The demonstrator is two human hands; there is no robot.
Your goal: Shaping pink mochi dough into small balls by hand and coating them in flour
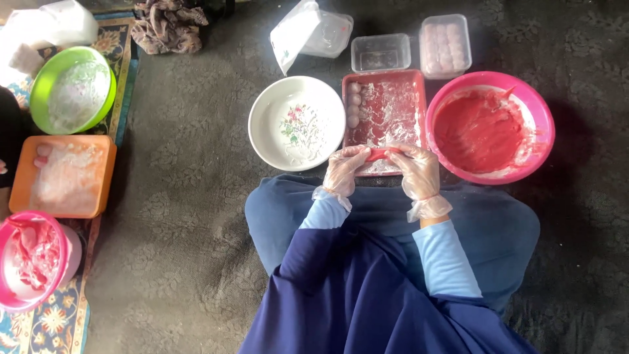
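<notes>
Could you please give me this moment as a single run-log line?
left hand: gloved, on dough piece | right hand: gloved, on same piece | under hands: red tray | right: pink bowl | left: white bowl

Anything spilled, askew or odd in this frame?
Nothing looks spilled or damaged. Both gloved hands, left hand and right hand, pinch a small red dough piece over the floured red tray. The pink bowl has dough smeared up its inner wall, nothing over the rim.
</notes>
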